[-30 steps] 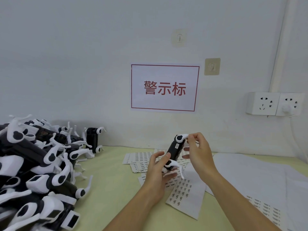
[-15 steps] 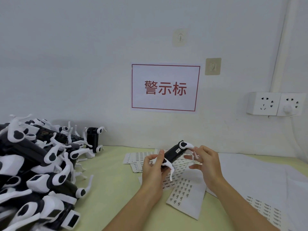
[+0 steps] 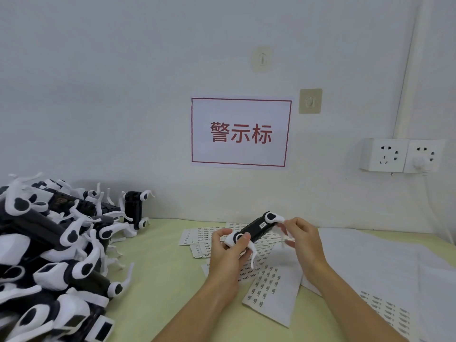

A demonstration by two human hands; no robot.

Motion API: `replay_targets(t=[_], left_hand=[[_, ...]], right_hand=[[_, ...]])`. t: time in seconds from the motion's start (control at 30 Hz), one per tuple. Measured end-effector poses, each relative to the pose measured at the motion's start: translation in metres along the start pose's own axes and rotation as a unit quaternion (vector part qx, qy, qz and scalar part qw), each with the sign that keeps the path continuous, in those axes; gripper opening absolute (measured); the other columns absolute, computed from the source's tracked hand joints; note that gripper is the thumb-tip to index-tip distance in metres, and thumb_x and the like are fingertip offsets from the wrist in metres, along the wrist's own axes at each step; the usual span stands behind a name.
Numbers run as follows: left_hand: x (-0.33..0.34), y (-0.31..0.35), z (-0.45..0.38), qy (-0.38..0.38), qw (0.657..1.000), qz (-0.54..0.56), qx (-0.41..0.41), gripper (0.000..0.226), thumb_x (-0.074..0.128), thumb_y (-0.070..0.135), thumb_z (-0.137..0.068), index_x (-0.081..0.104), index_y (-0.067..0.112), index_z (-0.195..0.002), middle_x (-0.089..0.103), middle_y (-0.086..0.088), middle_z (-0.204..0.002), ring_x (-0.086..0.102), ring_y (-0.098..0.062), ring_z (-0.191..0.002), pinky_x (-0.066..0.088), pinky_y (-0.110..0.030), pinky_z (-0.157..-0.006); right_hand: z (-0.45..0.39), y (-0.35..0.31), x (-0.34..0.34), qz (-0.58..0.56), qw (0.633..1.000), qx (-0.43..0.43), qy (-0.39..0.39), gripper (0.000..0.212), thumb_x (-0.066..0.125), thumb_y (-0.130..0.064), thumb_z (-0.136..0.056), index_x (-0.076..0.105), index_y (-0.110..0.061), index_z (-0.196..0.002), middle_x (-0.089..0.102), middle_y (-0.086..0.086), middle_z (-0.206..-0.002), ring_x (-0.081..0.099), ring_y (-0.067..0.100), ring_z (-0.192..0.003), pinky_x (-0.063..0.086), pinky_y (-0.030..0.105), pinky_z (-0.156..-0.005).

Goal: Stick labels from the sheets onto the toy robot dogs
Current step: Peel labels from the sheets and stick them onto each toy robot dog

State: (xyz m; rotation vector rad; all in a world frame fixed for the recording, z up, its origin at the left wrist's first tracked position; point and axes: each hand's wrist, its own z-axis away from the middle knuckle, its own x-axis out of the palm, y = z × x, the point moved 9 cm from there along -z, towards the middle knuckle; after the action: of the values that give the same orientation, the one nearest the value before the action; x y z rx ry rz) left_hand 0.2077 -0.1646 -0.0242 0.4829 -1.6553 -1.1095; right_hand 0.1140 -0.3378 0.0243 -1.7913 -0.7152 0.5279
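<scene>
A black toy robot dog (image 3: 256, 228) with white legs is held above the table, lying at a slant, with a small white label on its upper side. My left hand (image 3: 228, 253) grips its lower left end, thumb over a white leg joint. My right hand (image 3: 299, 236) pinches the white leg at its upper right end. Label sheets (image 3: 270, 290) lie under both hands, printed with rows of small labels.
A large pile of black and white toy dogs (image 3: 49, 255) fills the left side of the yellow-green table (image 3: 158, 280). White backing sheets (image 3: 382, 262) cover the right. A red-framed sign (image 3: 240, 133) and power sockets (image 3: 402, 155) are on the wall.
The toy dog has swung from nearly upright to a low slant and dropped slightly. Both hands lowered with it, and my right hand shifted from its top end to the right-hand leg.
</scene>
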Motion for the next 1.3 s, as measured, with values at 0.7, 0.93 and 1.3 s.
replay_targets(t=[0.7,0.93,1.3], left_hand=[[0.074,0.026,0.036,-0.167,0.908,-0.351,0.155,0.030,0.054,0.046,-0.094,0.044,0.060,-0.119,0.042,0.020,-0.140,0.056,-0.008,-0.120,0.053,-0.016,-0.078],[0.100,-0.007,0.051,-0.240,0.798,-0.512,0.210,0.030,0.050,0.040,-0.094,0.049,0.047,-0.123,0.046,0.025,-0.136,0.041,-0.003,-0.131,0.036,-0.027,-0.100],[0.249,-0.111,0.077,-0.374,0.607,-0.638,0.291,0.027,0.038,0.043,-0.103,0.038,0.055,-0.127,0.026,0.025,-0.148,0.032,-0.001,-0.137,0.028,-0.020,-0.110]], right_hand=[[0.010,-0.027,-0.048,0.225,0.934,0.158,-0.226,0.044,0.063,-0.033,-0.086,0.064,0.004,-0.109,0.062,0.010,-0.086,0.071,0.026,-0.070,0.056,0.032,-0.071],[0.004,-0.023,-0.183,0.101,0.964,0.220,-0.113,0.049,0.050,-0.054,-0.097,0.066,-0.008,-0.109,0.065,0.014,-0.089,0.065,0.031,-0.065,0.059,0.035,-0.066],[0.028,-0.046,-0.464,-0.161,0.960,0.177,0.142,0.018,0.062,-0.015,-0.086,0.055,-0.008,-0.101,0.046,0.013,-0.090,0.056,0.028,-0.064,0.056,0.056,-0.080]])
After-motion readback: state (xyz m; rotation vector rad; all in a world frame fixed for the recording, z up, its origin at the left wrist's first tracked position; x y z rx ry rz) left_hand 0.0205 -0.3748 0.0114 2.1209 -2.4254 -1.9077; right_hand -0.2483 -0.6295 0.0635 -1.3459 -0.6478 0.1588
